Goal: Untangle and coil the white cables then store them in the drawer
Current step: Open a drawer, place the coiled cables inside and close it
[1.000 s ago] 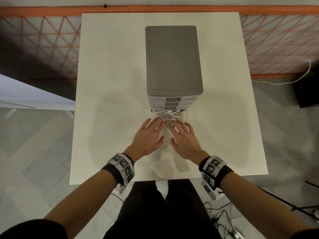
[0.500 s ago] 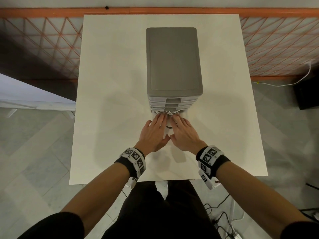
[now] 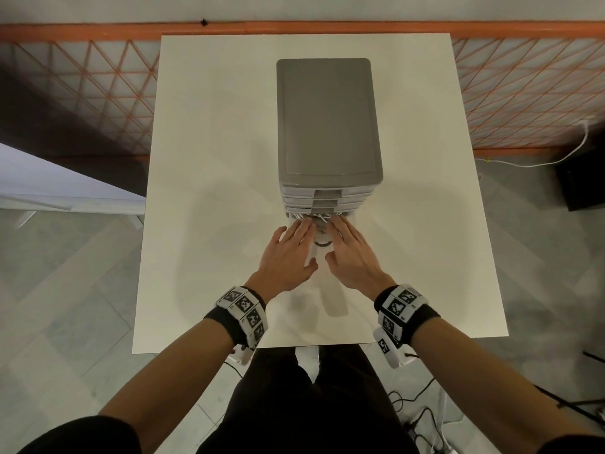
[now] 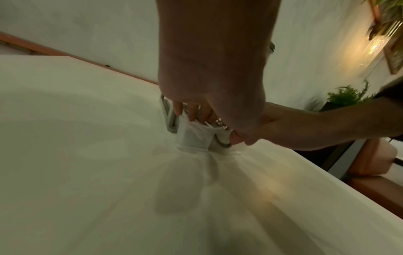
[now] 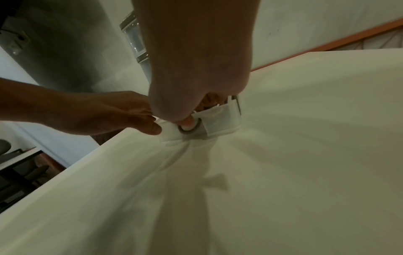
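A grey drawer unit [image 3: 327, 119] stands in the middle of the white table [image 3: 212, 158]. Its translucent bottom drawer [image 3: 322, 239] sticks out a short way, and white cables [image 3: 322, 218] show inside at its top edge. My left hand [image 3: 296, 244] and right hand [image 3: 342, 240] lie side by side with straight fingers on the drawer's front and rim. In the left wrist view my fingers [image 4: 191, 112] rest on the cables [image 4: 209, 124] over the drawer [image 4: 194, 138]. In the right wrist view my thumb sits at the drawer's round pull [image 5: 191, 128].
The three upper drawers [image 3: 329, 196] are closed. An orange lattice fence [image 3: 523, 93] runs behind the table. Another white table [image 3: 49, 181] stands to the left. A black box [image 3: 582, 178] and loose cords [image 3: 422, 417] lie on the floor at the right.
Both hands have moved forward toward the unit. The bottom drawer has slid further in, so less of the cables shows.
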Motion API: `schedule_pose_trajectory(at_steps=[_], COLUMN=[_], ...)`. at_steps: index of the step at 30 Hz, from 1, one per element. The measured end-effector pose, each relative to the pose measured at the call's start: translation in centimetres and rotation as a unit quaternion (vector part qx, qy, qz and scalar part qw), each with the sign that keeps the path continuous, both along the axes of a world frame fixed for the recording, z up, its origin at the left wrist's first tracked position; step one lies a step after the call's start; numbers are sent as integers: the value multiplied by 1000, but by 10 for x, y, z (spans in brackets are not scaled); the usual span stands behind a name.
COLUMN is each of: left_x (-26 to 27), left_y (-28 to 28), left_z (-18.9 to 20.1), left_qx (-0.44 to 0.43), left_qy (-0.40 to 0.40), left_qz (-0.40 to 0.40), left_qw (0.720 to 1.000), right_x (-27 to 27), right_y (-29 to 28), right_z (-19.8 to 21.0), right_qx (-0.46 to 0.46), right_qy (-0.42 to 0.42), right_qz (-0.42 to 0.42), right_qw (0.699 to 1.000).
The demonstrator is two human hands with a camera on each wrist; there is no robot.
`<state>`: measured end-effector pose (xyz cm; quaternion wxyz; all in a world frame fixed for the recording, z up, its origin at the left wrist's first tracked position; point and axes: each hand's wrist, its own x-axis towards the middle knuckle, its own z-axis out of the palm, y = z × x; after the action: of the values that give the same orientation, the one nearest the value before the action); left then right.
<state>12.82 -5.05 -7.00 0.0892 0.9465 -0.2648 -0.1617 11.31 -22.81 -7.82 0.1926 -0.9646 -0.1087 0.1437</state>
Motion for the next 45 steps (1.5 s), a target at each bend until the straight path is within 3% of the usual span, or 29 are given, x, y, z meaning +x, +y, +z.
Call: schedule_pose_trajectory(at_steps=[2,4,6,8,9,12,15,18,21,23,27,35,42,45], left_x=[1,2,8,23,34,71,97,109,111,112,114,120,114,110], left_y=[10,19,26,31,34,43,49,50,50,50,49,46,44,42], left_z=[18,42,71,99,110,124,118,107,102,102,102,110,103,103], left_qx=[-63,-155,-250,-305,-309,-268,-234,-242,-268,-277,-281,-273,-269,-270], left_qy=[-24,-107,-219,-289,-300,-234,-135,-99,-95,-102,-124,-128,-126,-123], left_qz=[14,44,63,70,67,19,-28,-50,-48,-50,-51,-38,-28,-21], left_qw=[998,981,941,905,900,934,962,964,958,954,950,953,954,955], right_x=[-7,-19,-31,-34,-33,-22,-9,0,0,-2,3,49,60,59], right_y=[0,1,5,7,9,14,23,32,39,41,44,50,49,42], right_z=[4,8,8,0,-4,-8,-7,-9,-12,-15,-23,-30,-32,-28], right_qx=[38,74,121,174,208,350,465,519,543,539,470,418,412,394], right_qy=[-63,-67,37,156,210,333,339,310,302,289,252,210,214,233], right_qz=[-32,-78,-143,-209,-239,-339,-415,-463,-482,-478,-478,-482,-478,-458], right_qw=[997,992,982,949,925,807,705,648,618,631,697,741,746,762])
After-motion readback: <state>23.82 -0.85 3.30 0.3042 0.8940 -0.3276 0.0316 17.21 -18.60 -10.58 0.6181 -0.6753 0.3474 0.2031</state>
